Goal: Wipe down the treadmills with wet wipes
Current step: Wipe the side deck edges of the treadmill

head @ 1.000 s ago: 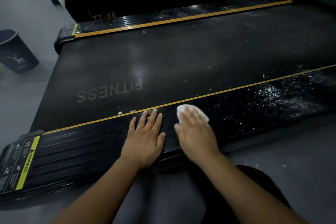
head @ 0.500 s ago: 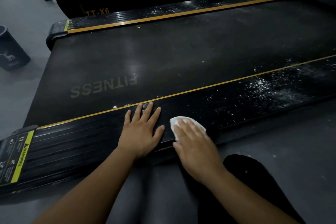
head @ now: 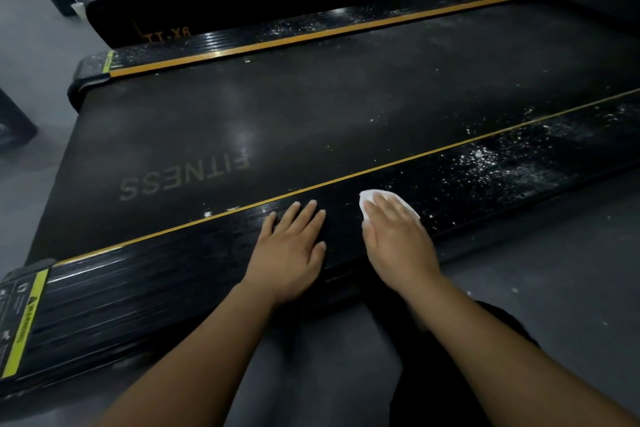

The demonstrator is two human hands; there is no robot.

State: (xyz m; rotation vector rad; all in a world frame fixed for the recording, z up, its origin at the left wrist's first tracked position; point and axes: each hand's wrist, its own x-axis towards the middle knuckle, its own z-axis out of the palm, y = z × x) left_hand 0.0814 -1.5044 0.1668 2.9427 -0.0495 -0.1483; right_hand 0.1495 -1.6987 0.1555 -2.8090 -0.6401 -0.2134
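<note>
- the near side rail (head: 156, 284) of the treadmill is the landmark: a long black ribbed strip. its long axis runs from the warning label (head: 24, 319) at its left end, up and away to the right.
- the wet wipe (head: 367, 200) lies on this rail about midway along it, flat under the right hand (head: 398, 246). only its white front edge shows past the fingertips.
- the right hand lies flat, fingers straight and close together, and presses the wipe onto the rail rather than pinching it.
- the left hand (head: 289, 250) rests on the same rail just left of the wipe and apart from it. it is palm down, fingers straight and slightly spread, holding nothing; it looks like a brace.
- the white specks (head: 491, 163) lie thick on the rail to the right of the wipe, along the rail's long axis. the right hand is the nearer one to them.
- left of the left hand the rail looks dark and mostly free of specks, so i judge the next stroke goes rightward.
- the rail's far edge is the yellow stripe (head: 346, 178), with the belt (head: 277, 107) beyond it. its near edge drops to the floor (head: 554, 270).
- nothing stands on the rail to the right of the wipe, so a sweep has open room. the strip is narrow, though, and a stroke could slip off the near edge.
- the far side rail (head: 294, 28), beyond the belt from the near rail, also carries specks.
</note>
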